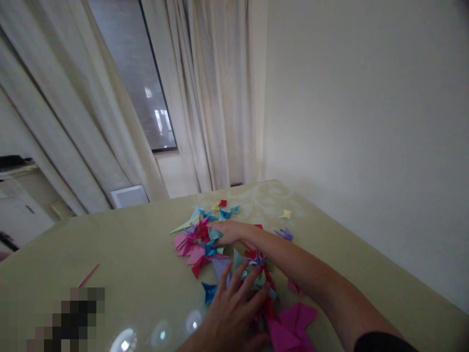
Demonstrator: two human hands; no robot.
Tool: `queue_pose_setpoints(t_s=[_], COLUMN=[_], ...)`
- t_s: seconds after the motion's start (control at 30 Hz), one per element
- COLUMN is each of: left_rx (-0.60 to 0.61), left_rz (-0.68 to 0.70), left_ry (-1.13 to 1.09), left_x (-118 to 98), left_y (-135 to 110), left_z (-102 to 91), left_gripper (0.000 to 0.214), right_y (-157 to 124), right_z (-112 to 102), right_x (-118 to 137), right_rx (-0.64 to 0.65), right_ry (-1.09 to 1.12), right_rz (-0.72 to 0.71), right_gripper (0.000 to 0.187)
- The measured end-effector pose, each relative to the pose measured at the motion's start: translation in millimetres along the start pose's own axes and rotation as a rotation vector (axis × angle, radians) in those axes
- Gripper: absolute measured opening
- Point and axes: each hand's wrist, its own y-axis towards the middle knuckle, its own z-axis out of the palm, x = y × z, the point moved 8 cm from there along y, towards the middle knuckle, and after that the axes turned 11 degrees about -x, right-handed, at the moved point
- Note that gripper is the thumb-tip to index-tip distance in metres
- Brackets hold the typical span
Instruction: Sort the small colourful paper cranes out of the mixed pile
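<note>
many folded papers [196, 252] lie heaped; left hand [236, 298] splayed over them; right hand [227, 232] among them, grip i cannot tell

Your left hand [234, 304] lies palm down, fingers [223, 281] spread and slightly bent, while your bare right forearm [298, 256] stretches diagonally past it, the right hand [227, 231] farther forward, its fingertips partly hidden.
</note>
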Motion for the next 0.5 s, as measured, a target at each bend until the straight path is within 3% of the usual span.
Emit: queue_pose_setpoints(t_s=[0.1, 0.2, 0.3, 0.33, 0.4, 0.47, 0.5], left_rx=[-0.003, 0.004, -0.019, -0.023, 0.001, 0.088, 0.138], left_rz=[-0.109, -0.161, -0.273, -0.324, -0.454, -0.622, -0.71], left_ry=[0.029, 0.072, 0.123, 0.14, 0.194, 0.232, 0.221], left_x=[22, 60, 119, 143, 195, 249, 273], left_y=[20, 36, 50, 53, 54, 43, 34], left_z=[-7.2, -11.9, -20.0, -22.4, -23.9, -17.7, -12.2], left_gripper=[0.085, 0.076, 0.076, 0.077, 0.082, 0.087, 0.088], right_y=[-12, -39, -92, -115, -164, -209, -225], right_z=[-8, -57, -95, -95, -72, -43, -34], right_x=[28, 41, 61, 69, 86, 97, 97], right_rx=[0.124, -0.039, -0.19, -0.177, -0.022, 0.113, 0.119], right_ry=[-0.096, -0.34, -0.407, -0.413, -0.391, -0.371, -0.373], right_rz=[-0.067, 0.0, 0.031, 0.02, -0.086, -0.187, -0.191], right_gripper=[0.054, 0.031, 0.035, 0.041, 0.067, 0.064, 0.059])
